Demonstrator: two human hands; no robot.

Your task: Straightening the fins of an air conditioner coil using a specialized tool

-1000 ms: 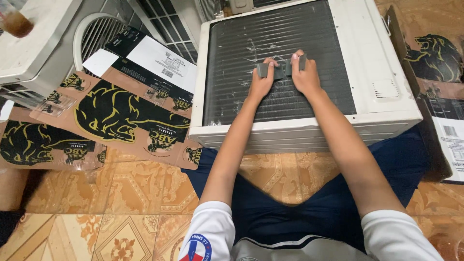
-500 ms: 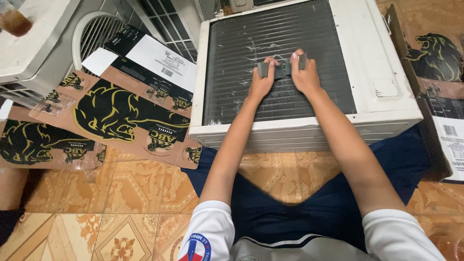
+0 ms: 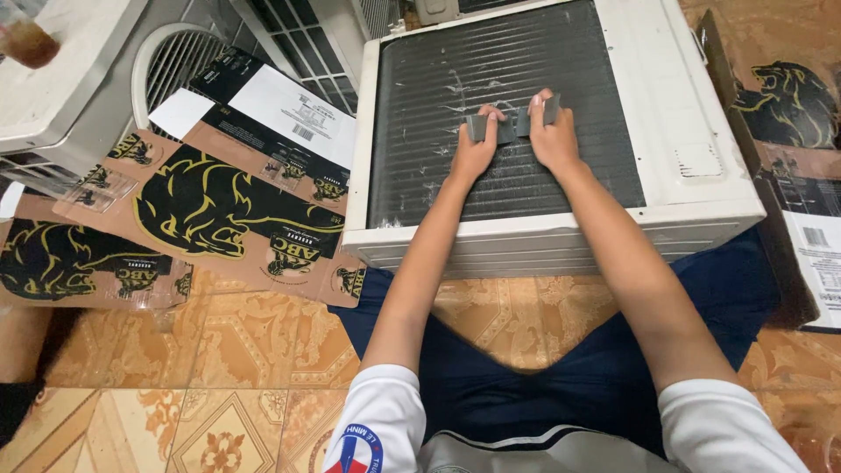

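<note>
A white air-conditioner unit (image 3: pixel 674 114) lies on the tiled floor with its dark finned coil (image 3: pixel 455 52) facing up. Both my hands rest on the coil near its middle. My left hand (image 3: pixel 476 149) and my right hand (image 3: pixel 554 136) together grip a small flat grey comb-like tool (image 3: pixel 511 125), pressed against the fins. Whitish scuffs mark the fins around the tool. My forearms reach out over my dark blue shorts.
Flattened brown cardboard with black and yellow print (image 3: pixel 210 210) lies on the floor at the left. More cardboard (image 3: pixel 793 105) leans at the right. A white plastic cover (image 3: pixel 61 79) and a round fan grille (image 3: pixel 175 61) sit at the upper left.
</note>
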